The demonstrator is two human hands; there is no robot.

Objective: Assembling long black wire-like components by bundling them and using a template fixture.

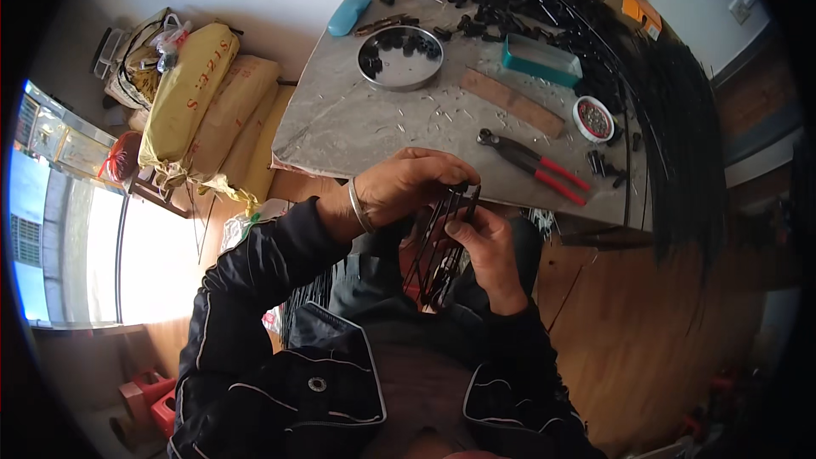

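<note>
My left hand (pixel 408 183), with a metal bangle at the wrist, grips the top of a bundle of thin black rods (pixel 442 238) just below the table's near edge. My right hand (pixel 484 246) holds the same bundle from the right side, thumb pressed against the rods near their upper ends. The rods slant down toward my lap, and their lower ends are hidden against my dark jacket.
The grey table (pixel 357 123) carries red-handled pliers (pixel 535 166), a round metal tray (pixel 401 57) of black parts, a wooden strip (pixel 510 102), a teal box (pixel 540 59), a small white dish (pixel 592 119) and heaps of black rods (pixel 671 110). Yellow sacks (pixel 200 106) lie left.
</note>
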